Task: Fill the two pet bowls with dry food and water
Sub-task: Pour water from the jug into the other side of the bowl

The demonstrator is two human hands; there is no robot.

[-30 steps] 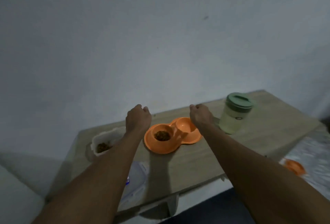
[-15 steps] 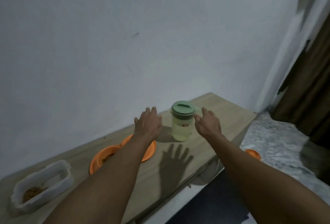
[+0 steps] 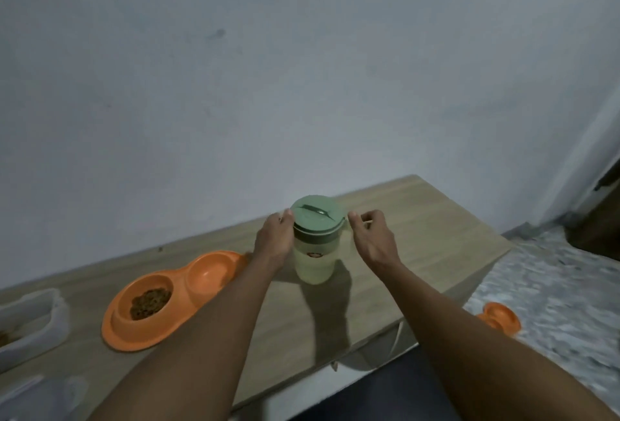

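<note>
A translucent pale yellow plastic jug [image 3: 314, 261] with a green round lid [image 3: 317, 214] stands upright on the light wooden table top [image 3: 429, 246], near the white wall [image 3: 302, 68]. The left hand [image 3: 273, 244] lies against the left side of this jug, and its thumb touches the rim of the lid. Its fingers are hidden behind the jug, so I cannot tell if they close around it. The right hand [image 3: 374, 243] is just beside the right edge of the lid, with the fingers loosely curled. A thin gap shows between the thumb and the lid, and the hand holds nothing. To the left of the jug, just beside the left forearm, lies the orange plastic double pet bowl [image 3: 134, 336]. Its left compartment contains brown dry food [image 3: 149, 302]; its right compartment [image 3: 209, 274] shows only orange plastic. At the left edge of the table stands a clear plastic container [image 3: 33, 323] with a little brown food inside. A small orange object [image 3: 500, 318] lies on the grey marbled surface [image 3: 553, 286] at the right.
</note>
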